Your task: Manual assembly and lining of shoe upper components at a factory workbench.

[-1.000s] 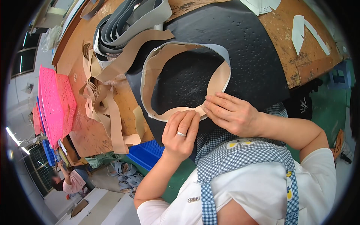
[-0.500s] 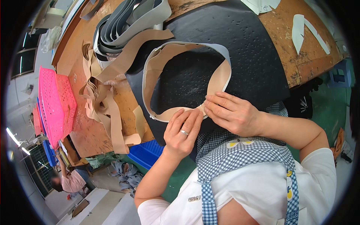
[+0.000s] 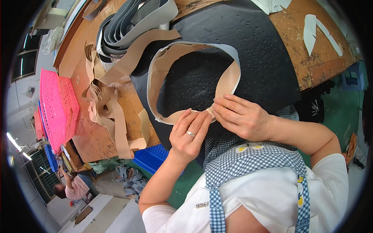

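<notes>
1. Both hands, left hand [image 3: 189,136] and right hand [image 3: 241,116], pinch the beige strip loop [image 3: 155,73] at frame centre.
2. Fingers [image 3: 196,118] clamp together, hiding the strip's joined ends.
3. The black mat [image 3: 264,58] covers the table [image 3: 322,62] at upper right.

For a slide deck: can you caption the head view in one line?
Left hand and right hand pinch a beige strip loop together on a black mat.

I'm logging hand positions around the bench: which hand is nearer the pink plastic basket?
Left. The left hand lies on the pink basket side of the beige strip loop; the right hand is farther away.
</notes>
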A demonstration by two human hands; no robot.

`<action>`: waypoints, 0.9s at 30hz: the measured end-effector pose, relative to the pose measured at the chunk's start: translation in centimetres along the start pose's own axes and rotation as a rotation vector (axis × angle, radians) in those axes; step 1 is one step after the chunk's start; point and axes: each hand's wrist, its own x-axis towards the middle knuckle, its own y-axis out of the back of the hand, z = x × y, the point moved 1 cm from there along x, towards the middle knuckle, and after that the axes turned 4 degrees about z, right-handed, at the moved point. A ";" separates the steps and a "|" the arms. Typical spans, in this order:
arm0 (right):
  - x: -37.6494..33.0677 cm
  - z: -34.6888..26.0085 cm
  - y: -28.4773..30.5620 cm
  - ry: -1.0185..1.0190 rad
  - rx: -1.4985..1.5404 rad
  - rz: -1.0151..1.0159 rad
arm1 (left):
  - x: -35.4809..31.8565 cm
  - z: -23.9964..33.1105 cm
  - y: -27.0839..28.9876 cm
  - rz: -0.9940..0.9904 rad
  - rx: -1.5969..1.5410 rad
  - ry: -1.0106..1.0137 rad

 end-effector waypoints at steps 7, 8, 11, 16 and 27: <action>0.0 0.1 0.0 0.002 -0.008 -0.004 | 0.2 -0.2 0.1 -0.013 -0.009 -0.013; 0.0 0.1 0.1 0.000 -0.005 -0.003 | 0.1 -0.2 0.1 -0.013 -0.009 -0.012; 0.1 0.2 0.1 -0.040 0.026 0.018 | 0.1 -0.3 0.1 -0.018 -0.012 -0.022; 0.4 0.5 -0.1 -0.144 0.165 0.103 | 0.5 -0.5 0.5 -0.059 -0.007 -0.090; 0.6 0.2 -0.2 -0.137 0.157 0.110 | 0.4 -0.6 0.6 -0.079 0.026 -0.180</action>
